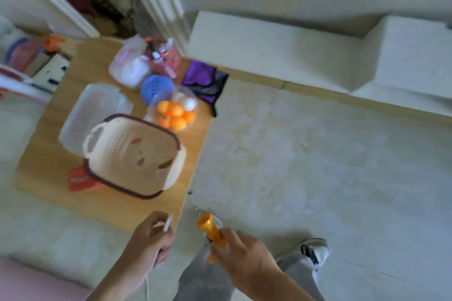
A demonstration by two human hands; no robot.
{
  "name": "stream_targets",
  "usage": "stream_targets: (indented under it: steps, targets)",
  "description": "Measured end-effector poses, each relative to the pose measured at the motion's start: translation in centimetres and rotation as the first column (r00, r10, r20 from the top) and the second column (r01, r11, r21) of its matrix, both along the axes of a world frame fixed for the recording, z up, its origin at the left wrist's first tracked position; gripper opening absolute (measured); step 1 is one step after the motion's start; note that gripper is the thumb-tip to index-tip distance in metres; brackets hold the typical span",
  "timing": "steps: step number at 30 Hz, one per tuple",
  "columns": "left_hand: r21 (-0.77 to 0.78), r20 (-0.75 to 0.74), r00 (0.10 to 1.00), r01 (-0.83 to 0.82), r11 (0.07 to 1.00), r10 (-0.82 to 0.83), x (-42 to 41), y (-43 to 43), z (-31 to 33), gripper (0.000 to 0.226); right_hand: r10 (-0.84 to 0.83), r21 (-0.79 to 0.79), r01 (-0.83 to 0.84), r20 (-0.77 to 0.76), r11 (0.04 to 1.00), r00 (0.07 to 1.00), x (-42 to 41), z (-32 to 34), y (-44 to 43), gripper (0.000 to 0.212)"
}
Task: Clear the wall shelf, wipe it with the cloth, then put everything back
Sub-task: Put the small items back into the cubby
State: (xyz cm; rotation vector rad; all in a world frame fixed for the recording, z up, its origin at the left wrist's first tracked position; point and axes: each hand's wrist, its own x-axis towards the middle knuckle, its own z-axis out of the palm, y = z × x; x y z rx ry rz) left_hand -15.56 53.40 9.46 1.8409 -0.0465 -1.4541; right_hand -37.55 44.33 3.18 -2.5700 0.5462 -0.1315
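At the bottom of the frame, a thin white item (168,223) is gripped in the curled fingers of the left hand (146,239), and a white cord (148,286) is seen trailing below that hand. Just right of it and apart from it, an orange cone-shaped object (211,230) is clasped by the right hand (244,259), wide end pointed up the frame. Grey trouser legs (203,281) and a white shoe (315,252) are seen beneath, on a pale floor (318,154). Above the left hand, a wooden table (117,205) is shown, blurred by motion. A cream basket (132,154) with a dark rim is seen at the table's middle, its open side turned toward the camera, with a red packet (78,179) at its lower left and a clear plastic container (93,110) behind it. Orange and white balls (171,111) are held in a clear bowl (148,115) farther up, beside a blue round object (155,90). The purple cloth (200,76) is draped over the table's right edge, at upper centre. Behind it, a plastic bag (129,66) and a pink container (168,58) are seen. A white ledge (269,44) runs along the wall at upper right; whether it is the shelf cannot be told.
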Motion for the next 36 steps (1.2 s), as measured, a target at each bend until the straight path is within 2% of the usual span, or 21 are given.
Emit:
stream_targets:
  steps: [4,7,13,16,18,21,27,32,36]
  targets:
    - [-0.072,-0.030,0.986,0.163,0.984,-0.165,-7.6,-8.4,1.5,0.042,-0.171,-0.032,0.173,0.039,0.984,0.984,-7.5,1.0,-4.4,0.022]
    - [-0.117,-0.061,0.963,0.253,0.960,-0.261,-14.7,-15.2,2.1,0.051,-0.304,-0.030,0.305,0.046,0.952,0.952,-14.2,0.9,-7.5,0.017]
    - [-0.186,-0.062,0.895,0.425,0.886,-0.443,-30.4,-26.2,2.4,0.039,-0.582,-0.009,0.583,0.051,0.812,0.812,-28.2,1.3,-13.3,0.016]
    - [-0.216,-0.093,0.866,0.464,0.859,-0.491,-37.4,-29.7,2.2,0.018,-0.687,-0.031,0.689,0.061,0.724,0.724,-34.7,1.8,-15.5,0.015]
    - [-0.239,-0.119,0.846,0.484,0.842,-0.520,-41.4,-31.5,2.3,0.012,-0.729,-0.040,0.731,0.047,0.681,0.683,-38.5,2.0,-16.6,0.017]
    - [-0.267,-0.148,0.814,0.514,0.815,-0.562,-46.0,-33.7,2.4,0.027,-0.774,-0.045,0.774,0.019,0.632,0.633,-42.9,2.2,-17.9,0.018]
    - [-0.281,-0.207,0.767,0.548,0.788,-0.607,-51.0,-38.0,1.9,0.038,-0.847,-0.009,0.847,-0.015,0.532,0.531,-47.2,2.0,-20.7,0.022]
    - [-0.223,-0.229,0.763,0.564,0.795,-0.605,-52.8,-42.1,0.4,0.023,-0.880,-0.011,0.881,-0.044,0.473,0.473,-49.4,1.8,-24.4,0.028]
    - [-0.152,-0.154,0.751,0.624,0.766,-0.642,-54.3,-46.3,-1.3,0.022,-0.877,-0.017,0.880,-0.082,0.475,0.473,-51.9,1.6,-28.6,0.024]
